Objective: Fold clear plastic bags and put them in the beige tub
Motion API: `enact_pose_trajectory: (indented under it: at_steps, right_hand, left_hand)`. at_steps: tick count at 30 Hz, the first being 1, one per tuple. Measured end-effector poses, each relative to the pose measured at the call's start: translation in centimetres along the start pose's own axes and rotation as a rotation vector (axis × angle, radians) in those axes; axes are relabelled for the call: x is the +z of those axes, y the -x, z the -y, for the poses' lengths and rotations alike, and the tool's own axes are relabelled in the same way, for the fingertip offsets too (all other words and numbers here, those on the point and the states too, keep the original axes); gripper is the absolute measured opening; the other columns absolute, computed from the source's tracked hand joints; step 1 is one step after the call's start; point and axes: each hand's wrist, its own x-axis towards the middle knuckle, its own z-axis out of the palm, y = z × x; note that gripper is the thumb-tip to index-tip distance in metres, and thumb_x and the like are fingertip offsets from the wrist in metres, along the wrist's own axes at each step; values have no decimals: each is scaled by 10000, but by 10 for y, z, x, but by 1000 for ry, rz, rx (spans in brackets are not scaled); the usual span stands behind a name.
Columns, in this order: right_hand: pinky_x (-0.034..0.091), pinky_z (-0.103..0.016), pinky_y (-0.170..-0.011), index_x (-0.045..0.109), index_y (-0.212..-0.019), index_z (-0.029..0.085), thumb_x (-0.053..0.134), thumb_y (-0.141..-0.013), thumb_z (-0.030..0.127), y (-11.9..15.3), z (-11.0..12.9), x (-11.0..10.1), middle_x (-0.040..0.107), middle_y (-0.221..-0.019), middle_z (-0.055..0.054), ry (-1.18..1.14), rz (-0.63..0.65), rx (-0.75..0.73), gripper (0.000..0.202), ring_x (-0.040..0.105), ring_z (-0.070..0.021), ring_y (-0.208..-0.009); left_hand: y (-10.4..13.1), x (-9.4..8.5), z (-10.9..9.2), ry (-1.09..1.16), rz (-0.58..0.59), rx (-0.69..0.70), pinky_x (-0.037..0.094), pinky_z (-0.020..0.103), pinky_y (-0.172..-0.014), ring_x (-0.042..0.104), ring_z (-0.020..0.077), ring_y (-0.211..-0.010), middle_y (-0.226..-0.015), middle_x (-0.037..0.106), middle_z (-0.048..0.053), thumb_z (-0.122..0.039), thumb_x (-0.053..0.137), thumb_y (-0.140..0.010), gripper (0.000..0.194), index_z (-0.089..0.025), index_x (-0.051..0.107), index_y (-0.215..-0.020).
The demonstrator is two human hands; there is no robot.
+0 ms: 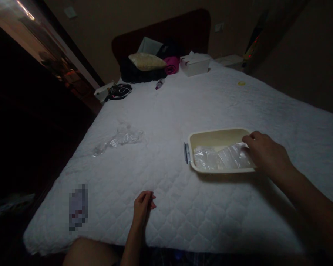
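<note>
My right hand (266, 149) reaches over the right end of a cream plastic bin (220, 171) on the bed. Its thumb and fingers are closed at the upper corner of a clear plastic bag (234, 155) inside the bin. More crinkled clear plastic (205, 158) lies in the left part of the bin. A grey latch (187, 153) sticks out from the bin's left end. My left hand (145, 202) hangs low over the quilted cover, to the left of the bin. Its fingers are curled together, and nothing shows in them.
Clear plastic wrapping (122, 138) lies on the white bed cover (166, 159). Towards the headboard are a small bottle (160, 84), a pillow (147, 61), a pink roll (171, 65), a white box (195, 65) and dark cables (119, 91). A yellow ring (241, 83) lies at the right.
</note>
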Motion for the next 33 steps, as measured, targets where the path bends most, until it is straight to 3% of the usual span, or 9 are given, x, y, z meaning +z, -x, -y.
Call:
enact_pose_trajectory:
  at_steps: [5, 9, 13, 17, 23, 29, 31, 33]
  right_hand:
    - [316, -273, -518, 566, -867, 190, 520, -782, 169, -11, -12, 26, 588, -839, -99, -155, 177, -64, 98, 529, -153, -601]
    - [345, -275, -541, 575, -752, 173, 550, -737, 141, -24, -9, 44, 584, -666, -71, -182, 340, -73, 44, 546, -171, -580]
    - [369, -269, -592, 600, -825, 132, 549, -713, 75, -30, 4, 45, 647, -765, -125, -163, 535, -50, 136, 599, -201, -696]
    - [349, -266, -574, 614, -881, 55, 497, -770, 78, -33, 10, 46, 657, -836, -219, -114, 569, 10, 162, 615, -210, -712]
    - [339, -272, -564, 643, -891, 8, 512, -771, 74, -37, 14, 46, 660, -839, -265, -79, 577, 29, 190, 611, -201, -670]
    - [320, -288, -555, 666, -927, 122, 491, -810, 153, -28, 14, 37, 672, -905, -216, -77, 484, 49, 213, 607, -195, -664]
    - [311, -298, -543, 670, -931, 132, 494, -801, 154, -21, 16, 35, 676, -884, -210, -69, 407, 72, 220, 602, -203, -648]
    - [312, -305, -537, 680, -905, 124, 505, -786, 153, -14, 25, 30, 677, -835, -205, -106, 185, 54, 213, 596, -208, -631]
  left_hand:
    - [0, 1, -1, 8, -8, 0, 379, 198, -387, 498, 77, -393, -625, 619, -9, -518, 702, -604, 430, -126, 598, -748]
    - [-1, 1, 1, -1, -11, 13, 391, 196, -383, 506, 77, -391, -631, 627, 2, -520, 701, -600, 439, -122, 596, -752]
    - [-1, 0, 3, 24, -14, 23, 395, 187, -381, 507, 70, -388, -626, 625, 3, -509, 695, -611, 427, -121, 597, -757]
    - [1, 3, 2, 53, -9, 42, 380, 176, -369, 496, 61, -373, -615, 616, -5, -483, 687, -632, 393, -123, 587, -751]
    - [-2, 2, 5, 44, -2, 74, 386, 186, -362, 501, 70, -363, -603, 614, -6, -482, 672, -641, 378, -128, 580, -735]
    - [-7, 1, 12, 59, 25, 94, 372, 186, -346, 495, 70, -348, -602, 612, -6, -506, 660, -629, 399, -131, 572, -734]
    - [-8, 1, 12, 53, 32, 98, 377, 188, -353, 494, 68, -351, -599, 605, -8, -513, 649, -633, 401, -133, 566, -732]
    - [-7, 1, 11, 49, 47, 100, 379, 188, -360, 495, 67, -356, -604, 599, -9, -516, 633, -644, 397, -135, 557, -726]
